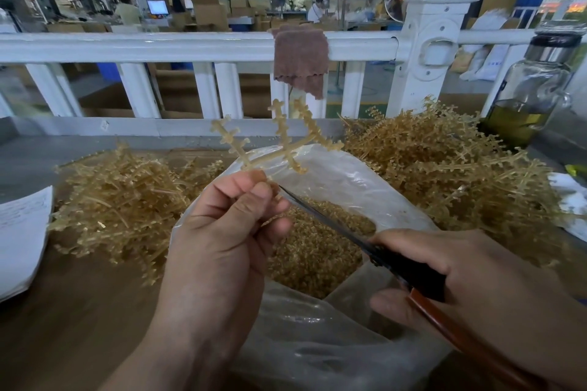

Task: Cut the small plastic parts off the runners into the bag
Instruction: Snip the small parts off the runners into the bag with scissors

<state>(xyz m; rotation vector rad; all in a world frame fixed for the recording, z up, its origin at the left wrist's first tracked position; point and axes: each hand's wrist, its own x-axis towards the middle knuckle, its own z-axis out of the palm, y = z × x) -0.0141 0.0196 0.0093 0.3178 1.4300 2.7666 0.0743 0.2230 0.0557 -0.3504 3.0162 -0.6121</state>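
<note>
My left hand [222, 232] pinches the stem of a tan plastic runner [279, 140] and holds it up over the clear plastic bag [336, 168]. Small parts still line the runner's branches. My right hand [470, 276] grips scissors [409, 273] with dark and orange handles. Their blades reach up-left, and the tip sits right by my left fingertips at the runner's stem. The bag lies open below and holds a heap of small tan cut parts [317, 247].
A pile of stripped runners [120, 200] lies to the left of the bag, and a bigger pile of runners [444, 162] to its right. Papers [22, 238] rest at the left edge. A glass bottle [533, 86] stands at the far right. A white railing [190, 47] with a brown cloth [300, 60] runs behind.
</note>
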